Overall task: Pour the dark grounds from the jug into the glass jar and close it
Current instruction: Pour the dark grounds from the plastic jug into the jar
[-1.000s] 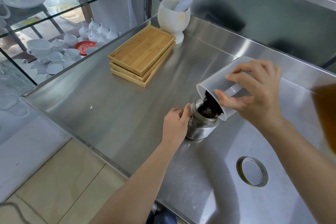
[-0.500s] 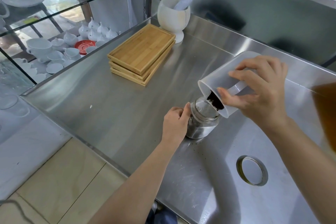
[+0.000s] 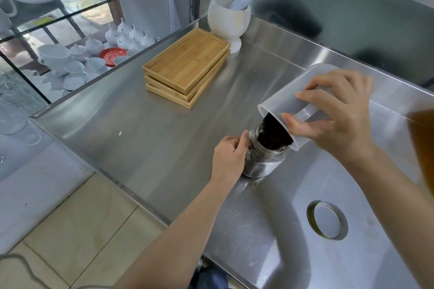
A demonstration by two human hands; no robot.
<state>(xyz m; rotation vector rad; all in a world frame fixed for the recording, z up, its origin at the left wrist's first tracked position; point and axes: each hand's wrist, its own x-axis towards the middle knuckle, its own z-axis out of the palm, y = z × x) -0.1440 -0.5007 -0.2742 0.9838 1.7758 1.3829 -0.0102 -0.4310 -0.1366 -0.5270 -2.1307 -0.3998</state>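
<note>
A small glass jar (image 3: 265, 164) stands upright on the steel counter (image 3: 145, 138), and my left hand (image 3: 229, 156) grips its left side. My right hand (image 3: 333, 117) holds a translucent plastic jug (image 3: 288, 94) by its handle, tipped steeply with its mouth over the jar's opening. Dark grounds (image 3: 273, 135) slide from the jug's rim into the jar. The jar's round metal lid (image 3: 327, 220) lies flat on the counter to the lower right, apart from the jar. A few dark specks lie on the counter around the jar's base.
A stack of bamboo trays (image 3: 187, 67) lies at the counter's back, with a white stone mortar and pestle (image 3: 229, 19) behind it. Glass shelves with white cups and a red saucer (image 3: 110, 55) stand to the left. An orange-brown blurred object (image 3: 422, 143) sits at the right edge.
The jug has tipped back down to the jar's mouth and a larger mass of grounds now slides out. My left hand keeps its grip on the jar.
</note>
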